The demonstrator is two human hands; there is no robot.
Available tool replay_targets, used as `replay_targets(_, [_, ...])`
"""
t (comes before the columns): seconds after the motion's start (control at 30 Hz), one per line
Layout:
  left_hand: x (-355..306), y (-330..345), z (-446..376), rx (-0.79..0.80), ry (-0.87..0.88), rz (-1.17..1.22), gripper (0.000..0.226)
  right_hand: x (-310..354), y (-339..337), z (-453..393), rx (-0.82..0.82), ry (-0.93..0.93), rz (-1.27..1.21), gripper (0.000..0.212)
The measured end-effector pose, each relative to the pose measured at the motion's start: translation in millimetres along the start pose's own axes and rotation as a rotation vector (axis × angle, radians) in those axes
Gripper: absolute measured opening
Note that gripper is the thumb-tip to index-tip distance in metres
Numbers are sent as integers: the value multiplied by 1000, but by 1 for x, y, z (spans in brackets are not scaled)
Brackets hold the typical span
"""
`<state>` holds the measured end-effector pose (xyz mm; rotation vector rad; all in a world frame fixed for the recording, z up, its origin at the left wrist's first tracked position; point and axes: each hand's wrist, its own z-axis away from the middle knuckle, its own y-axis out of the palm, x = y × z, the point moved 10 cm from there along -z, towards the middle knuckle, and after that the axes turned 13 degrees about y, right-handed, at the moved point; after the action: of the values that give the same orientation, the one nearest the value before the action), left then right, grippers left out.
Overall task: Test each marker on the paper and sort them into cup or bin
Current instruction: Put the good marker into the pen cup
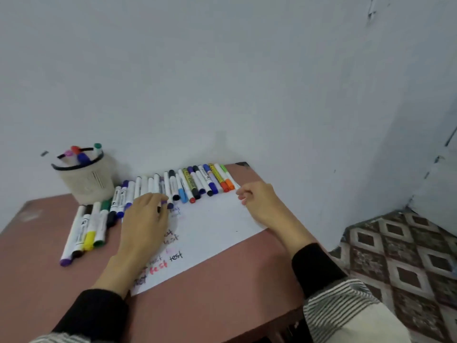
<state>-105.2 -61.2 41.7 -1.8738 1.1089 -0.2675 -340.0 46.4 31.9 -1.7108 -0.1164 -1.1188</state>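
purple-capped marker [164,203] touched by flat left hand [146,219]; right hand [259,201] loosely curled, holding nothing.

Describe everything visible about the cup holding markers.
The cup is a pale beige, ribbed-looking round container with a dark rim, standing upright at the table's far left corner against the wall. Several markers stick out of it, capped in green, red, blue and pink. A row of markers lies just to its right; whether any touch it is unclear. Neither hand touches it.
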Motion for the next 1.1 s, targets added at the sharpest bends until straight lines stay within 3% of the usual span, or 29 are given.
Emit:
replay_targets(0.13, [40, -12, 6, 7, -8, -55, 20, 29, 22, -15, -82, -16, 42, 40])
replay_targets(0.3, [63, -10, 7, 56, -46, -84, 33, 33, 30, -51, -302, 97, 49, 14])
replay_targets(0.47, [68, 1, 6, 130, -63, -110, 37, 19, 47, -66, -283, 341, 316, 34])
replay_targets(0.7, [68, 2, 8, 165, -105, -120, 36, 9, 41, -72, -334, 418, 182, 39])
replay_targets(0.83, [66, -1, 7, 155, -101, -132, 39, 36, 28, -64, -459, 168, 31, 30])
replay_targets(0.97, [54, -12, 0, -2, -38, 5, 38, 79, 57, -52, -177, -172, -97, 17])
replay_targets(1.03, [47, -16, -1, -70, 0, 53, 43, 95, 77, -39, -59, -275, 18, 17])
replay_targets(1.1, [41, -17, -2, -91, 53, 0, 44, 108, 84, -25, -49, -371, 117, 16])
